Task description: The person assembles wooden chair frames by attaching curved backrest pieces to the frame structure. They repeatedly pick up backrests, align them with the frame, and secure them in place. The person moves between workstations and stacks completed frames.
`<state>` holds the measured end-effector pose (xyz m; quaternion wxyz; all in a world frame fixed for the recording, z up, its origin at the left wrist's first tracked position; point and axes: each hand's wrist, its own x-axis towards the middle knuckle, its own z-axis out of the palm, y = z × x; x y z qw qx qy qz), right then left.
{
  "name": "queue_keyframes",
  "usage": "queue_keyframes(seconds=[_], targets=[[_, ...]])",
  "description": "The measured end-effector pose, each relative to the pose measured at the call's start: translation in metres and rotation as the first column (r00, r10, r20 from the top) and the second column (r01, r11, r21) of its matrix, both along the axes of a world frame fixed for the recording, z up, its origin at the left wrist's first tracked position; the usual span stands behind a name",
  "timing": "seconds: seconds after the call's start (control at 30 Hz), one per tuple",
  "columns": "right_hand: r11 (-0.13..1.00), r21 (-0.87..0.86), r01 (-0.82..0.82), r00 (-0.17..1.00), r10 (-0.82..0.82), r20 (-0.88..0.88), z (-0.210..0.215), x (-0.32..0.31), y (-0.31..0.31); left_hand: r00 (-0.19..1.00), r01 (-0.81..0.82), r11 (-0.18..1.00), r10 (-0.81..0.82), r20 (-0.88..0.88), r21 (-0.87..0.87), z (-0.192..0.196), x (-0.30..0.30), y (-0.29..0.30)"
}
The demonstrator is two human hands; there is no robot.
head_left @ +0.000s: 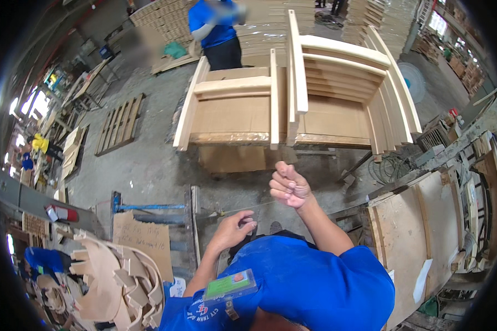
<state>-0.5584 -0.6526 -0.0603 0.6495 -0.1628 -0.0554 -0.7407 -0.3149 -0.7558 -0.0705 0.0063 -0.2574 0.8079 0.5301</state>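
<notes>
My right hand [290, 186] is raised in front of the worktable, with its fingers curled into a fist and nothing showing in it. Lower and to the left, my left hand [236, 227] hovers near my body, fingers loosely bent and apart from the thumb, holding nothing. Both hands are clear of the wooden frames. A smaller pale wooden frame [234, 85] stands on the cardboard-covered worktable [232, 118] at the left. To its right stands a group of taller nested wooden frames [342, 49], their several slanted side rails lined up closely.
A co-worker in a blue shirt [218, 33] stands behind the table. A wooden pallet [120, 124] lies on the floor at left. Curved wooden pieces [116, 281] are stacked near a blue metal rack [149, 207] at lower left. Wooden panels [406, 237] and coiled cable [391, 167] are at right.
</notes>
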Motion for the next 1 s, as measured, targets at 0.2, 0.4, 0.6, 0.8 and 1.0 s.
queue_keyframes(seconds=[0.2, 0.4, 0.6, 0.8, 1.0], targets=[[0.957, 0.262, 0.127, 0.912, -0.009, -0.410, 0.002, -0.021, -0.020, 0.970, -0.166, 0.977, 0.186, -0.154, 0.133, 0.012, -0.040, -0.015], [0.871, 0.375, 0.317, 0.725, 0.033, -0.688, -0.028, -0.009, -0.018, 0.856, -0.139, 0.927, 0.290, -0.428, 0.349, 0.037, -0.086, -0.026], [0.920, 0.383, 0.079, 0.924, 0.076, -0.374, -0.040, -0.011, -0.009, 0.913, 0.076, 0.954, 0.051, -0.405, 0.291, 0.050, -0.114, -0.042], [0.944, 0.330, 0.003, 0.968, 0.080, -0.238, -0.043, -0.015, -0.003, 0.910, 0.125, 0.959, -0.009, -0.415, 0.254, 0.036, -0.130, -0.046], [0.948, 0.315, -0.054, 0.980, 0.111, -0.166, -0.050, -0.020, 0.002, 0.925, 0.057, 0.981, 0.018, -0.379, 0.187, 0.032, -0.135, -0.035]])
